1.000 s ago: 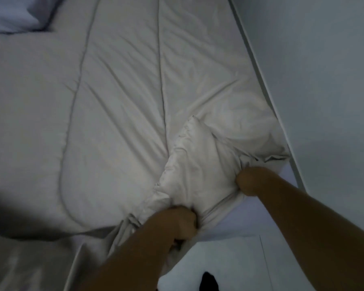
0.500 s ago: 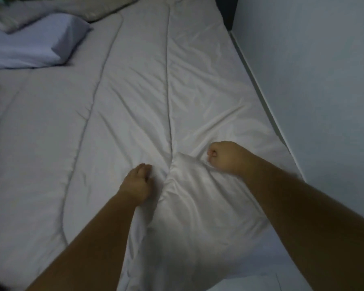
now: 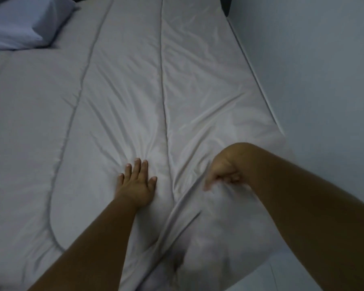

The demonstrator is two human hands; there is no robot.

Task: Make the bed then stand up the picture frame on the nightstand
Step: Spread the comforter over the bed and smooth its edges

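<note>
A white quilted duvet [image 3: 124, 85] covers the bed, with stitched seams running away from me. My left hand [image 3: 137, 183] lies flat on it, fingers spread, pressing the fabric beside the middle seam. My right hand [image 3: 223, 173] is curled and pinches a fold of the duvet near the bed's right corner, where the cloth is still bunched and wrinkled. The picture frame and nightstand are out of view.
A pale blue pillow [image 3: 23, 24] lies at the top left of the bed. A plain wall [image 3: 313, 80] runs close along the bed's right side. A strip of light floor [image 3: 282, 278] shows at the bottom right.
The lifted duvet corner has been laid down over the bed's foot. My left hand let go and opened flat on the cover. My right hand still grips the fabric, now lower and to the right.
</note>
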